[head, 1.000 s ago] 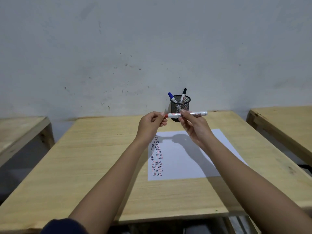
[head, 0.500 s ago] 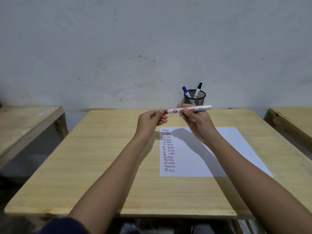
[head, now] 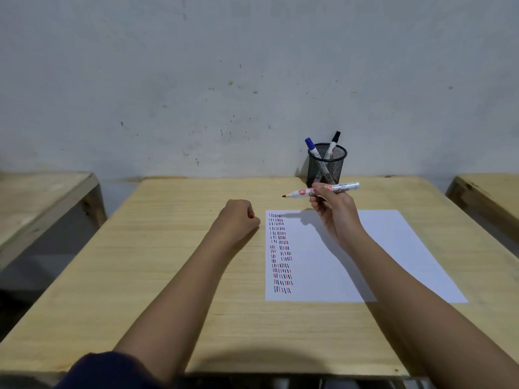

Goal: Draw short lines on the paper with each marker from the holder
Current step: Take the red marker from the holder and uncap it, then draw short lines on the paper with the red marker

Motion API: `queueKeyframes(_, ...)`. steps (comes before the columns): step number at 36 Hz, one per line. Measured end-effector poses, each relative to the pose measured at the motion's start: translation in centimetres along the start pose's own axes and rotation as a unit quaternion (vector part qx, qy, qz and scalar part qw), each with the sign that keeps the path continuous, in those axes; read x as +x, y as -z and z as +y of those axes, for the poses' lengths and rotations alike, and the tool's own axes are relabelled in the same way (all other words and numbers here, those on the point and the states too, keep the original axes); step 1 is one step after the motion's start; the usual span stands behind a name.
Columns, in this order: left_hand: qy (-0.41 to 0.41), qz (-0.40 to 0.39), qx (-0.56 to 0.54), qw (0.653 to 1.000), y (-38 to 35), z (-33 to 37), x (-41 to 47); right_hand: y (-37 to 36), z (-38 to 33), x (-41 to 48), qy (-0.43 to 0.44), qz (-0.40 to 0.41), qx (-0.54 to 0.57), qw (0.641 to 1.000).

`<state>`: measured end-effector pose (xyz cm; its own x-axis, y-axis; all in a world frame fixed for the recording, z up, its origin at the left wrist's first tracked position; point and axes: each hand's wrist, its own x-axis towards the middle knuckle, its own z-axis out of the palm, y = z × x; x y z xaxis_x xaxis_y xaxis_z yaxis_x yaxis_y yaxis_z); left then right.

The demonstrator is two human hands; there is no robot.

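Observation:
My right hand (head: 334, 213) holds a white marker with a red tip (head: 300, 192) level above the top of the paper, its bare tip pointing left. My left hand (head: 238, 217) rests closed on the table left of the paper, with a bit of red, the marker's cap, showing between its fingers. The white paper (head: 393, 248) lies flat and carries columns of short red, blue and black lines (head: 280, 254) along its left edge. A black mesh holder (head: 325, 167) stands at the table's far edge with a blue-capped marker (head: 310, 146) and a black-capped marker (head: 334, 140) in it.
The wooden table (head: 168, 262) stands against a grey wall. A second wooden table (head: 36, 203) is at the left and a third (head: 488, 197) at the right, each with a gap between.
The cap has come off the red marker. My left hand has drawn away to the left and dropped to the table with it; my right hand keeps the uncapped marker.

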<state>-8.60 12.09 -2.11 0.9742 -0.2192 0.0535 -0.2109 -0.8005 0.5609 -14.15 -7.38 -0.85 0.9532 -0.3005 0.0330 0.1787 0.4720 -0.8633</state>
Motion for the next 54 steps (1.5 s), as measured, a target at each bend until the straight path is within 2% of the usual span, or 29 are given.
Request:
queueKeyframes(8,-0.035,0.017,0.022,0.999,-0.6,0.1,-0.3,0.6,-0.6,-0.4,-0.002,-0.019,-0.001,1.000)
queueKeyframes(14,-0.095,0.092,-0.035,0.991,-0.5,-0.3,-2.7,0.9,-1.0,-2.0,0.026,0.000,-0.113,0.993)
queueKeyframes(16,-0.117,0.074,-0.065,0.988,-0.5,-0.3,-4.1,1.0,-1.0,-3.0,0.031,0.006,-0.137,0.990)
queueKeyframes(19,-0.140,0.000,-0.099,0.985,-0.7,-0.3,-6.4,0.9,-0.7,-4.6,0.023,0.002,-0.119,0.993)
queueKeyframes(22,-0.161,-0.037,-0.091,0.982,-1.2,-0.5,-8.3,0.8,-0.2,-6.5,-0.004,-0.011,-0.095,0.995)
queueKeyframes(27,-0.179,-0.070,-0.058,0.980,-2.1,-0.6,-10.4,0.6,1.2,-9.0,0.017,-0.016,-0.165,0.986)
queueKeyframes(31,-0.170,-0.067,0.010,0.983,-2.8,-1.1,-10.8,0.3,1.8,-10.3,0.023,0.003,-0.226,0.974)
queueKeyframes(36,-0.164,-0.070,0.018,0.984,-3.6,-1.5,-11.1,0.5,3.1,-11.9,-0.009,0.021,-0.247,0.969)
queueKeyframes(54,-0.161,-0.055,0.026,0.985,-2.8,-0.9,-11.2,0.0,2.5,-12.0,-0.007,-0.041,-0.323,0.946)
